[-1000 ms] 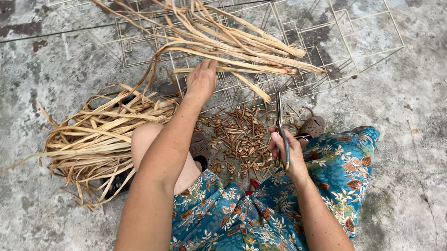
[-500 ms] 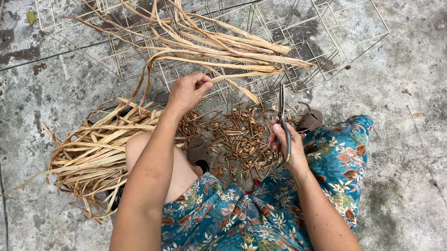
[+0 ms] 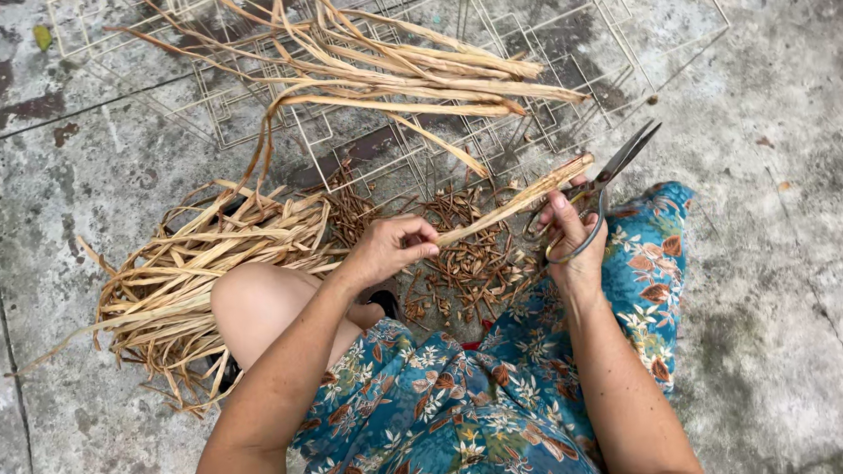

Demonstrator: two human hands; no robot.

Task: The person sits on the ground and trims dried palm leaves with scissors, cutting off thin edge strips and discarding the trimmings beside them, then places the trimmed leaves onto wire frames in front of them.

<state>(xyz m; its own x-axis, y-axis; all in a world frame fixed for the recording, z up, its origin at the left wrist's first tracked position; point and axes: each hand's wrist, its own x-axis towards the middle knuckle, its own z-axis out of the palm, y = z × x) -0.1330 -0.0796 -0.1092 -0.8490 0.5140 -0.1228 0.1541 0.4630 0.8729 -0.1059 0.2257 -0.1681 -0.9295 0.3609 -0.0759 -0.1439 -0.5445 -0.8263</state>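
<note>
Nearest the camera sit two forearms over a blue floral garment (image 3: 447,423), with one bare knee showing. The left hand (image 3: 391,247) is closed around the near end of one dried leaf strip (image 3: 518,198), which slants up to the right. The right hand (image 3: 571,236) grips one pair of scissors (image 3: 607,188), blades open, tips pointing up and right just beside the strip's far end. Half a second ago the left hand was higher, among the loose leaves, and the scissors stood upright. Under the hands lies one heap of small brown trimmings (image 3: 469,254) on the concrete floor (image 3: 796,252). Left of the knee is one bundle of pale strips (image 3: 198,263). Farther off, another loose spread of long leaves (image 3: 406,69) rests on a flat wire grid (image 3: 611,43).
</note>
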